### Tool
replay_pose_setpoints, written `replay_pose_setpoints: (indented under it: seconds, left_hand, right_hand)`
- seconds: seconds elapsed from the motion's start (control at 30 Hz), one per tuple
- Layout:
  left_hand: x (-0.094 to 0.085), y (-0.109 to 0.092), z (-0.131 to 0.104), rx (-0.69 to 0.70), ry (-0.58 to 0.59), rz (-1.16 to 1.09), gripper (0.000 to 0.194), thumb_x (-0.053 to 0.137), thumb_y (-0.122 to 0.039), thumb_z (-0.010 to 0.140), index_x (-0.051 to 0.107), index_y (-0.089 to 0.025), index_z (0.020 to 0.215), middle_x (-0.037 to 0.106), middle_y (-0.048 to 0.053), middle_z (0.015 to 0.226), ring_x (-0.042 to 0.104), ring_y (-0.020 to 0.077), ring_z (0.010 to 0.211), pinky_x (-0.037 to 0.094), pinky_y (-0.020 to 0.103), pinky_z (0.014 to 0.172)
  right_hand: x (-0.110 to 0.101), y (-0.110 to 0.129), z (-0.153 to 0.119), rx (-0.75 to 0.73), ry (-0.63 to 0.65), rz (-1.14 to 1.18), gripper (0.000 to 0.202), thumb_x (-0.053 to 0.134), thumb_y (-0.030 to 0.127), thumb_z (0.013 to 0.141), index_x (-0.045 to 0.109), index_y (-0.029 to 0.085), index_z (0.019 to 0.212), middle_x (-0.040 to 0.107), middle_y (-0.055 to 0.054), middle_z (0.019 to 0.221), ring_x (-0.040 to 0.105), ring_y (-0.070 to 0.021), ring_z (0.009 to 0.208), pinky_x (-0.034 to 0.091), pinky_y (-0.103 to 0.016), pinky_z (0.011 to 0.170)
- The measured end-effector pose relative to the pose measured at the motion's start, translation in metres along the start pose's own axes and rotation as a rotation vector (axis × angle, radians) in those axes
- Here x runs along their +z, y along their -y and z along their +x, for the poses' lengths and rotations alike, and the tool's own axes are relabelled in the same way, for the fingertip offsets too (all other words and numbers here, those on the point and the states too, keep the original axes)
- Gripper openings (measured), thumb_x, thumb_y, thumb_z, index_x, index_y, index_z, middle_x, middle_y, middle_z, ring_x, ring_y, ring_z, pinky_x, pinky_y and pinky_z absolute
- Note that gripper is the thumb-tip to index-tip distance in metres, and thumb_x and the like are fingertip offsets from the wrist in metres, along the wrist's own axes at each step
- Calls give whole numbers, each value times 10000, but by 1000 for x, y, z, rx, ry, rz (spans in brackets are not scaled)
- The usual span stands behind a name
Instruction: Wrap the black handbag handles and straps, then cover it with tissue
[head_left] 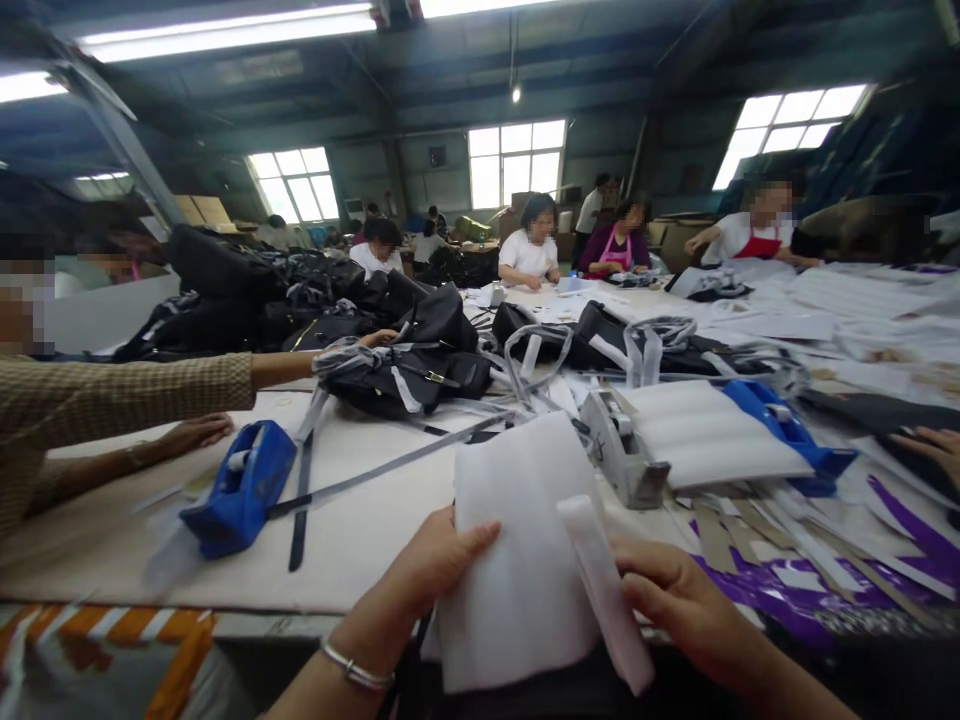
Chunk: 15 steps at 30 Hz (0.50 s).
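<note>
A white foam sheet [517, 570] is curved upright at the table's near edge. My left hand [442, 555] grips its left side, with the thumb lying across the front. My right hand [671, 600] pinches a narrow folded strip of white foam [600, 590] against the sheet's right part. Under the sheet, at the bottom of the view, black material [517, 695] shows; what it is I cannot make out. Just beyond my hands is a grey tape dispenser [624, 455].
Blue tape dispensers stand left [244, 490] and right [787, 435], the latter beside stacked white foam sheets [712, 430]. Black bags [420, 370] with wrapped straps lie ahead. A co-worker's arm [187, 390] reaches in from the left; another hand [934, 450] is far right. Paper scraps [757, 540] litter the right.
</note>
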<state>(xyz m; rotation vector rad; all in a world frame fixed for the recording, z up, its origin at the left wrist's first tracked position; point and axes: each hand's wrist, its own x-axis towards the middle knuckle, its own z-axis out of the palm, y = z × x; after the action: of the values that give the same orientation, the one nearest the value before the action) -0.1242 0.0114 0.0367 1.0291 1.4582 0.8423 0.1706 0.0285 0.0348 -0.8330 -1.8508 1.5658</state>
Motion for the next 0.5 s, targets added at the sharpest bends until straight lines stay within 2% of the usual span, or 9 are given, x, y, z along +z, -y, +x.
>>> replay_pose_setpoints:
  seconds: [0.1, 0.17, 0.2, 0.27, 0.3, 0.33, 0.43, 0.5]
  left_hand:
    - [5, 2, 2, 91, -226, 540, 520, 717, -516, 703, 668, -118, 1034, 718, 192, 1043, 667, 375, 981, 500, 429, 839]
    - [4, 2, 2, 93, -282, 769, 541, 718, -510, 674, 649, -115, 1038, 708, 207, 1028, 658, 390, 972, 487, 437, 829]
    - [3, 1, 2, 82, -267, 818, 545, 715, -502, 667, 641, -120, 1049, 705, 205, 1029, 658, 387, 969, 486, 434, 825]
    - [3, 1, 0, 72, -217, 848, 541, 716, -481, 651, 636, -139, 1062, 703, 194, 1051, 658, 377, 979, 483, 428, 834]
    - [3, 2, -1, 71, -204, 857, 535, 719, -472, 642, 638, -146, 1058, 702, 193, 1060, 656, 379, 987, 481, 435, 840]
    - [4, 3, -2, 67, -203, 866, 526, 721, -464, 635, 640, -151, 1049, 702, 194, 1062, 654, 385, 990, 479, 447, 843]
    - [4, 8, -3, 92, -197, 852, 511, 696, -439, 657, 629, -161, 1081, 705, 180, 1073, 653, 383, 1006, 474, 462, 856]
    - [1, 12, -3, 150, -185, 796, 525, 669, -429, 693, 607, -167, 1144, 701, 160, 1110, 648, 350, 1038, 468, 431, 889]
  right_hand:
    - [-3, 7, 6, -62, 43, -180, 450, 430, 494, 968, 710, 192, 785, 643, -73, 834, 589, -214, 787, 493, -334, 760]
    - [-5, 2, 10, -81, 65, -246, 429, 411, 474, 975, 728, 205, 869, 672, -94, 934, 618, -238, 879, 500, -364, 832]
    - [-6, -5, 14, -82, 15, -284, 410, 426, 481, 963, 736, 215, 923, 679, -106, 1009, 619, -260, 958, 493, -387, 885]
    - [-8, -28, 22, -50, -212, -387, 401, 485, 516, 908, 735, 229, 1034, 656, -128, 1163, 583, -307, 1103, 466, -433, 966]
    - [-9, -43, 28, 11, -363, -446, 432, 515, 534, 867, 719, 228, 1093, 639, -138, 1209, 565, -329, 1135, 467, -451, 965]
    - [-10, -58, 33, 98, -446, -491, 493, 521, 541, 836, 683, 216, 1170, 645, -146, 1188, 588, -332, 1085, 490, -456, 925]
    - [-11, -98, 45, 285, -400, -514, 624, 532, 534, 752, 616, 167, 1250, 689, -122, 977, 644, -289, 836, 533, -419, 822]
    - [-13, -117, 46, 313, -368, -527, 660, 525, 557, 739, 602, 163, 1263, 686, -118, 997, 641, -260, 763, 538, -387, 792]
